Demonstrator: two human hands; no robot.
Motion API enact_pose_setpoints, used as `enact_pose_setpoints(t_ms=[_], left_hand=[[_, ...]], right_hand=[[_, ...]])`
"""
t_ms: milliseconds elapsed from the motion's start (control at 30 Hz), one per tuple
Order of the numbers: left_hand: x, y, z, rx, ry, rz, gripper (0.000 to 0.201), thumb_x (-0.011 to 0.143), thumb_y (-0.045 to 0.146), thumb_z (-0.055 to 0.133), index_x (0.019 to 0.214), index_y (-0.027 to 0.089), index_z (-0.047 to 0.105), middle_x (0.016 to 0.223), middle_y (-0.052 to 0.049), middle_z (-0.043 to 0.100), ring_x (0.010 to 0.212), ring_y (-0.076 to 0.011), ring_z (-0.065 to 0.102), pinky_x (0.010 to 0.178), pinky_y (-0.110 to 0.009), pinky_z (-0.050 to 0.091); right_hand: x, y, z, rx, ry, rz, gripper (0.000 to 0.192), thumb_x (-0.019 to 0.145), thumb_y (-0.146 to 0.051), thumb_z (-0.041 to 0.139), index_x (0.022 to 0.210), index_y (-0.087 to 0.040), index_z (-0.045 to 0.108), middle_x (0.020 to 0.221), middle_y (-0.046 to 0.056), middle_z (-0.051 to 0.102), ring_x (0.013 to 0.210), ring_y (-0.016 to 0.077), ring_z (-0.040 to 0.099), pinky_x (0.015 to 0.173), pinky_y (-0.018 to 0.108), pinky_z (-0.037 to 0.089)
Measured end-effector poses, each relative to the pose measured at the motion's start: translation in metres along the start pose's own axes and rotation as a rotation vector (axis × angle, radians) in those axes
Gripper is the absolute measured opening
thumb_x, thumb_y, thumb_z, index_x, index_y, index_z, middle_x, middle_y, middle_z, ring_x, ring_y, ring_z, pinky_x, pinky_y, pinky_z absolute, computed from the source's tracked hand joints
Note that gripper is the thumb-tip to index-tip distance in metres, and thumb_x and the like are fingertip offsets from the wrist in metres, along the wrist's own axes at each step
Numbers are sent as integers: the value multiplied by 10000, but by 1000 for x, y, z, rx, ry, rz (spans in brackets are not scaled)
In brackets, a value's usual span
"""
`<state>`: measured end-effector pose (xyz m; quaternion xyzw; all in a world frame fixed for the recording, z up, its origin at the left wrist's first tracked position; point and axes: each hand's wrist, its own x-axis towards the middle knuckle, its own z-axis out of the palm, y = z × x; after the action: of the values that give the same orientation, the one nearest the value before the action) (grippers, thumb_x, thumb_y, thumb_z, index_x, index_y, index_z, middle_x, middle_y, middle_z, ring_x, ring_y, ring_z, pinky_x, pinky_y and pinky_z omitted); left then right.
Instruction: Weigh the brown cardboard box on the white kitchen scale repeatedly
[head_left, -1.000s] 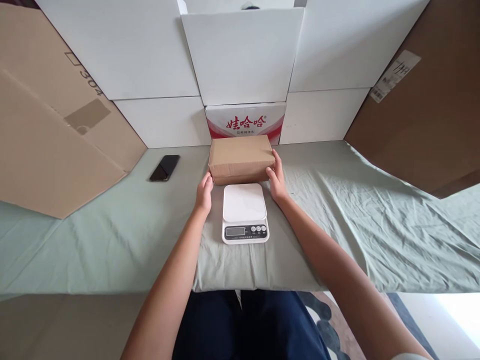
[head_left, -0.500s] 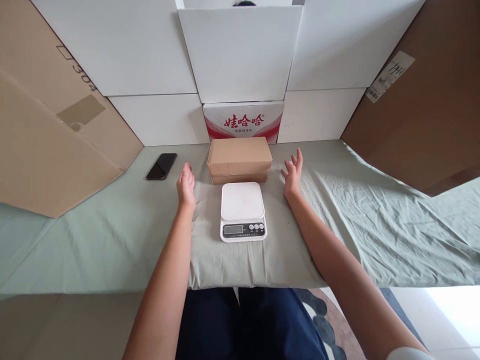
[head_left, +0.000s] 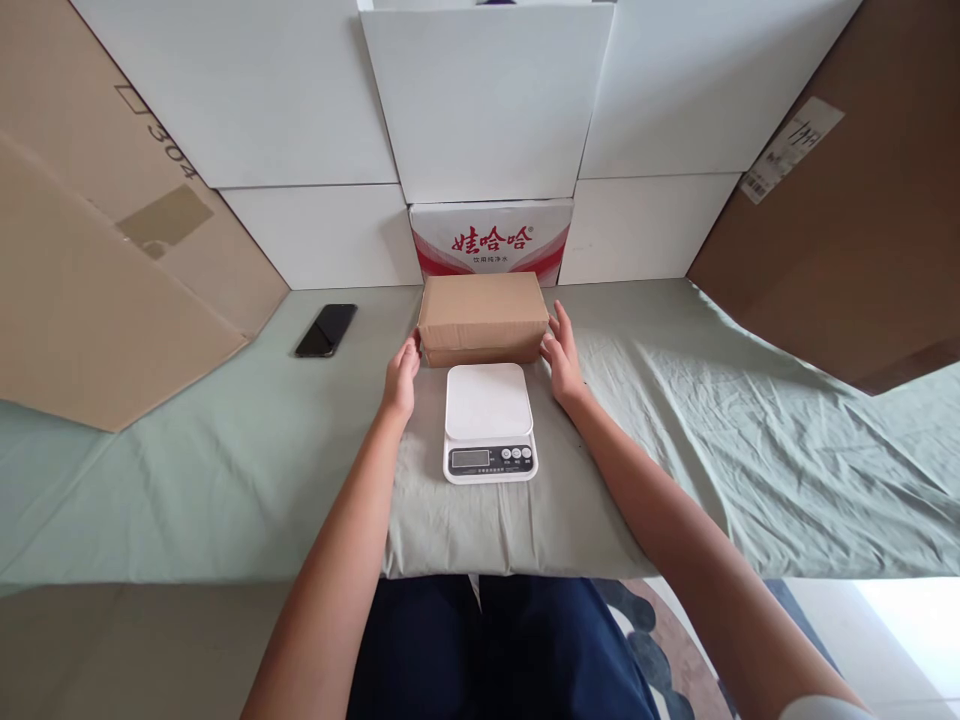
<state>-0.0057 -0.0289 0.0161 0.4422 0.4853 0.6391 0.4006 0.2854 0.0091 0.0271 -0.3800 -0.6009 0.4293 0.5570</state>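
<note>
A small brown cardboard box (head_left: pixel 484 300) sits on the cloth behind a white kitchen scale (head_left: pixel 489 405). My left hand (head_left: pixel 403 375) grips the box's left end, its fingertips at the front left corner. At the opposite end my right hand (head_left: pixel 563 352) holds the box, with the thumb near the front right corner and a finger along the side. The scale's buttons and blank-looking display face me, and its white plate bears nothing.
On the left lies a black phone (head_left: pixel 326 330). A red and white carton (head_left: pixel 491 240) stands right behind the box, among white panels (head_left: pixel 487 100). Large cardboard sheets flank both sides, left (head_left: pixel 112 250) and right (head_left: pixel 847 230). Green cloth (head_left: pixel 247 470) covers the surface.
Both hands have moved inward from beside the box onto its two ends. Box, scale and phone stay in place on the cloth.
</note>
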Motion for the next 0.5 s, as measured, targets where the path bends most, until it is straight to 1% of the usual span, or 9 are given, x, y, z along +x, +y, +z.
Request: enact_pose_setpoints(t_ms=[100,200,333,433,500], left_hand=[[-2,-1,4,22,-45,10,822,851,797,622,1419,205,677,1600,-135,577,1590,-358,392,1325,-511,294],[-3,-1,5,23,-63,27,818,828,828,630,1367,219,711,1586,-129,594,1593,-372,381,1323,-524,303],[-3,-3,6,3,-63,29,817,807,832,657,1355,229,715,1573,-131,606,1584,-376,400,1315,-523,324],[-3,-2,5,19,-54,28,830,832,809,651,1414,217,675,1599,-143,577,1577,-356,420,1314,-504,320],[-5,3,5,51,-44,57,833,854,792,641,1460,219,642,1630,-141,543,1577,-335,423,1314,-481,310]], right_hand=[[-3,-5,6,2,-46,-32,902,929,-749,530,1676,-376,190,1811,-1,222,1683,304,227,1376,568,224],[-3,-6,9,-2,-53,-69,970,901,-766,571,1681,-324,202,1810,29,230,1685,294,219,1394,529,180],[-2,-3,9,-19,-54,-86,991,900,-764,576,1686,-292,199,1802,62,249,1665,291,281,1387,518,213],[-1,-3,9,-22,-60,-94,978,906,-768,570,1686,-313,196,1810,46,226,1659,293,298,1379,525,241],[-1,-8,10,-17,-66,-117,953,917,-765,560,1686,-338,195,1812,31,221,1654,304,310,1372,542,261]])
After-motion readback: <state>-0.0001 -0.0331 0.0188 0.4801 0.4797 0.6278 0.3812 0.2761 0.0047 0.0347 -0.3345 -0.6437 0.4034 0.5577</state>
